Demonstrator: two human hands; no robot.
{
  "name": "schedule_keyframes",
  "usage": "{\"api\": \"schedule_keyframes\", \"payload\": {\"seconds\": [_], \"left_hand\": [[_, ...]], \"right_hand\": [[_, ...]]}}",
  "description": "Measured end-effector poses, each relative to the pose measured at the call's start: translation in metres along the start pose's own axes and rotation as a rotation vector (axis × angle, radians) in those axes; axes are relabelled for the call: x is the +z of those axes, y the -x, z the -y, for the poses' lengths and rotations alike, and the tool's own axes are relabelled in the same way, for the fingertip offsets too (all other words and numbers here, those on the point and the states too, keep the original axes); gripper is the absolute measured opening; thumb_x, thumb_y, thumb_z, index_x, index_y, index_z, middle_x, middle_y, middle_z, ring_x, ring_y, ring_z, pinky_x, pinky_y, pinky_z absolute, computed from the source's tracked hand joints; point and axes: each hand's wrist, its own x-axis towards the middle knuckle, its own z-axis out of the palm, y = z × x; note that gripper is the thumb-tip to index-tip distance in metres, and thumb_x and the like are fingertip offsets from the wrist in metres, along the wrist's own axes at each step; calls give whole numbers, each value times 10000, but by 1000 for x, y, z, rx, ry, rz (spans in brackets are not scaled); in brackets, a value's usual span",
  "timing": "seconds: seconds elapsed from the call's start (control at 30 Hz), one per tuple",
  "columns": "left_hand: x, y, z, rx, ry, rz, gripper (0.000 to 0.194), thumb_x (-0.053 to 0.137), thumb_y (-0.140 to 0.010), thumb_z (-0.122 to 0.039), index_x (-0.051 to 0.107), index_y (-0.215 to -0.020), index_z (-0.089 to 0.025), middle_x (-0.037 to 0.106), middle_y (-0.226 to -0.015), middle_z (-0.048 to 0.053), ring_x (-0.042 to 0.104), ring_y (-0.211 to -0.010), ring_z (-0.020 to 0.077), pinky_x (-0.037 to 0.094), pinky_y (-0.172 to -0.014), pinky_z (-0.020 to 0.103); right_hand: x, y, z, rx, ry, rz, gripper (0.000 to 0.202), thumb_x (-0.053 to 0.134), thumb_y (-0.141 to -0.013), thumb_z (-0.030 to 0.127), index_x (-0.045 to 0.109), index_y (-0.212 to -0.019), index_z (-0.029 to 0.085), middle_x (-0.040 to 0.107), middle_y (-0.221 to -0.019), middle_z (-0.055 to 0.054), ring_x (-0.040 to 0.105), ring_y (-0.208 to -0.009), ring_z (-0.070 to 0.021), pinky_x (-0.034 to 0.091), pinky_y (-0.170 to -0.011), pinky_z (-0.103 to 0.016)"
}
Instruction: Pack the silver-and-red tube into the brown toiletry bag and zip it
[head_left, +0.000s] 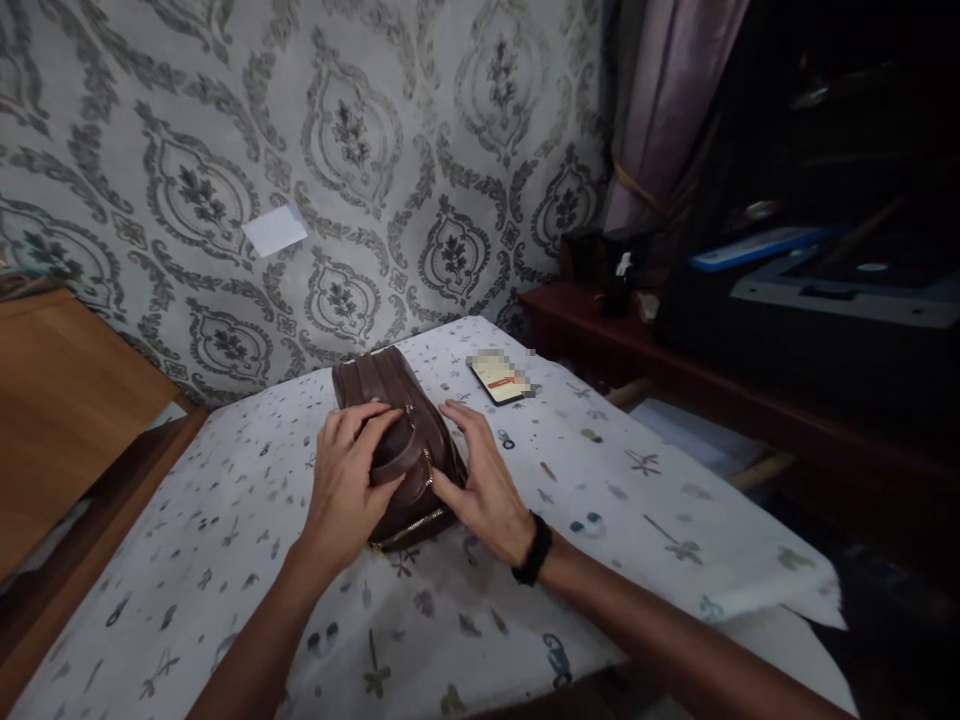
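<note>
A brown leather bag [375,380] lies on the cloth-covered table in the middle of the view. It has a carrying handle [401,455] on its upper face, gold-coloured metal links and a zipper [416,525] along the near edge. My left hand [346,480] grips the bag's left side, fingers curved over the top and thumb by the handle. On the right side, my right hand [486,490] holds the bag with its fingers along the edge and its thumb near the metal links. A black band sits on my right wrist.
A phone [499,378] with a lit screen lies on the patterned tablecloth [420,650] beyond my right hand. Wooden furniture [75,400] stands at the left. To the right are a dark red shelf [585,335] and an open drawer [690,435]. Patterned wallpaper [352,140] covers the wall behind.
</note>
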Motion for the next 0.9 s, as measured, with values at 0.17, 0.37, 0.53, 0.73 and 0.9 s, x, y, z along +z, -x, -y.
{"api": "schedule_keyframes", "payload": {"seconds": [0.17,0.37,0.53,0.73,0.9], "left_hand": [[1,2,2,11,0,26,388,611,-917,-298,548,-1295,-235,563,-1308,99,486,-1223,286,420,-1029,456],[2,3,3,22,18,18,384,602,-926,-283,535,-1304,-255,562,-1305,101,483,-1218,289,415,-1017,468],[5,6,4,78,-8,-14,339,532,-974,-330,532,-1300,-237,566,-1294,115,487,-1195,284,414,-996,453],[7,7,8,162,-78,-19,362,508,-986,-290,505,-1341,-217,572,-1310,133,475,-1223,292,392,-1022,460],[10,6,12,167,-90,-46,370,541,-971,-292,519,-1330,-203,584,-1298,131,491,-1212,287,402,-1022,448]], "right_hand": [[-6,-10,3,9,-64,81,586,551,-863,197,390,-1426,214,542,-1364,-146,507,-1299,-298,443,-1096,-526],[-8,-15,1,1,-25,94,684,574,-811,143,352,-1456,194,560,-1345,-152,543,-1260,-295,493,-1053,-508],[-3,-13,2,-42,72,42,669,543,-836,107,349,-1468,215,575,-1360,-140,563,-1270,-282,508,-1062,-489],[2,-10,3,-45,79,-7,637,517,-816,69,402,-1422,226,611,-1346,-116,613,-1235,-252,542,-1047,-434],[3,-9,1,-32,54,-20,593,535,-836,97,428,-1405,229,626,-1320,-114,630,-1205,-252,552,-1029,-442]]}}
